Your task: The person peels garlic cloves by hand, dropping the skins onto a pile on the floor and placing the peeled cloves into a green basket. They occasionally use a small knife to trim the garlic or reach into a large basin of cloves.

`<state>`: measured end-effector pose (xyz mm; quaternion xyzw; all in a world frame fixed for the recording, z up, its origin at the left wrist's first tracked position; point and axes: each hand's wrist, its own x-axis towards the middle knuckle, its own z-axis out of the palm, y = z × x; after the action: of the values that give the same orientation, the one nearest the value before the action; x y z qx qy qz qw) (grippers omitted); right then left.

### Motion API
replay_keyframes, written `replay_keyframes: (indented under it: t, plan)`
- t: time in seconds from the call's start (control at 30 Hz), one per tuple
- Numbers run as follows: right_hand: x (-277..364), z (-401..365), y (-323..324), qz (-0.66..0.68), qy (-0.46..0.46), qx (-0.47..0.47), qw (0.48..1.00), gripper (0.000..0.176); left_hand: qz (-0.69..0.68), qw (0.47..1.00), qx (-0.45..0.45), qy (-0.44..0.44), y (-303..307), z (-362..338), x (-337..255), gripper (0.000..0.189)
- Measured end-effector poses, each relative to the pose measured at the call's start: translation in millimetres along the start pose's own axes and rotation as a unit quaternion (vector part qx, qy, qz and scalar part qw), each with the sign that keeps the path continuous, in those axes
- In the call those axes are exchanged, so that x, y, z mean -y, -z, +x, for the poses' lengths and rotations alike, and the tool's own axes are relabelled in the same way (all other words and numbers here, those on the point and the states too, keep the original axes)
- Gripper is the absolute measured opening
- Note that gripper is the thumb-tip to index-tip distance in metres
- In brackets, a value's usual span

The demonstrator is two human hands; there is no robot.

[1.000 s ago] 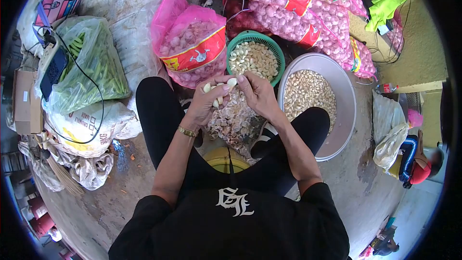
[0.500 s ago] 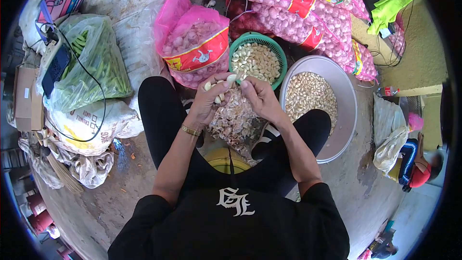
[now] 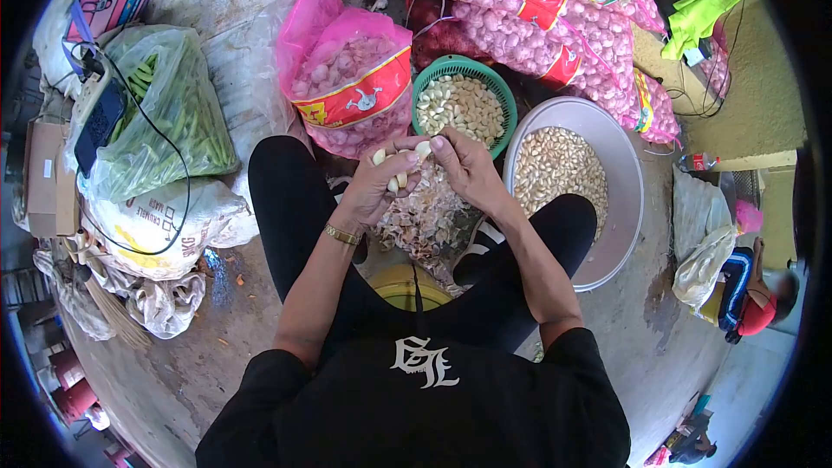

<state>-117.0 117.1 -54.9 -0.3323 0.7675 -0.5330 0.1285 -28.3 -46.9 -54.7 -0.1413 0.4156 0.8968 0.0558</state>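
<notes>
My left hand (image 3: 378, 184) is closed around several peeled garlic cloves (image 3: 397, 180), which show between its fingers. My right hand (image 3: 465, 169) meets it fingertip to fingertip and pinches one pale garlic clove (image 3: 422, 150) at the top. Both hands hover over a heap of papery garlic skins (image 3: 422, 215) between my knees. Just beyond the hands stands a green basket (image 3: 505, 97) of peeled cloves, and to its right a large grey basin (image 3: 620, 182) holds many more cloves.
An open pink sack of garlic bulbs (image 3: 351, 91) stands at the far left of the basket; more pink sacks (image 3: 555, 26) lie behind. A clear bag of green beans (image 3: 169, 117) and a phone (image 3: 97, 128) on a cable lie left. Another person (image 3: 752, 295) sits right.
The hands have shifted slightly back toward me and closed tighter together; the clove pinched at the fingertips has turned a little. Nothing else has moved.
</notes>
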Motion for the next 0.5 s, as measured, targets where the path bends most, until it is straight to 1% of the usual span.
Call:
replay_keyframes:
  t: [0.07,0.17,0.23,0.27,0.33,0.37,0.4,0.43,0.47,0.5]
  plan:
    - [-1.3,0.8,0.3,0.007,0.001,0.010,1.000,0.035,0.000,1.000,0.020,0.003,1.7,0.3,-0.7,0.041]
    - [0.0,2.6,1.1,0.018,0.007,0.014,1.000,0.035,0.002,1.000,0.015,0.008,0.8,-0.3,-2.1,0.039]
    - [1.7,4.4,3.9,0.008,-0.028,0.049,0.998,0.034,0.004,1.000,0.008,0.006,0.2,0.2,-2.1,0.039]
    - [1.3,4.5,2.2,0.008,-0.028,0.049,0.998,0.034,0.006,1.000,0.001,0.005,-0.6,0.4,-1.4,0.038]
    - [0.6,4.8,-2.7,-0.019,0.024,0.040,0.999,0.030,0.008,1.000,-0.015,0.003,-0.1,2.8,2.8,0.038]
    - [1.8,4.9,-2.2,-0.020,0.024,0.040,0.999,0.030,0.011,0.999,-0.030,-0.001,0.3,4.6,4.6,0.038]
    - [5.1,4.4,-1.3,-0.055,0.032,0.040,0.997,0.028,0.010,1.000,-0.030,-0.002,0.1,5.6,5.7,0.038]
    - [8.4,3.6,-1.0,-0.089,0.039,0.040,0.994,0.027,-0.024,0.999,-0.030,-0.012,0.3,6.1,6.7,0.035]
    - [11.8,0.3,-1.1,-0.089,0.040,0.041,0.994,0.027,-0.060,0.998,-0.031,-0.021,1.4,6.3,7.6,0.032]
    - [15.1,-4.6,-1.0,-0.119,0.060,0.047,0.990,0.026,-0.060,0.997,-0.032,-0.023,4.3,7.3,8.4,0.032]
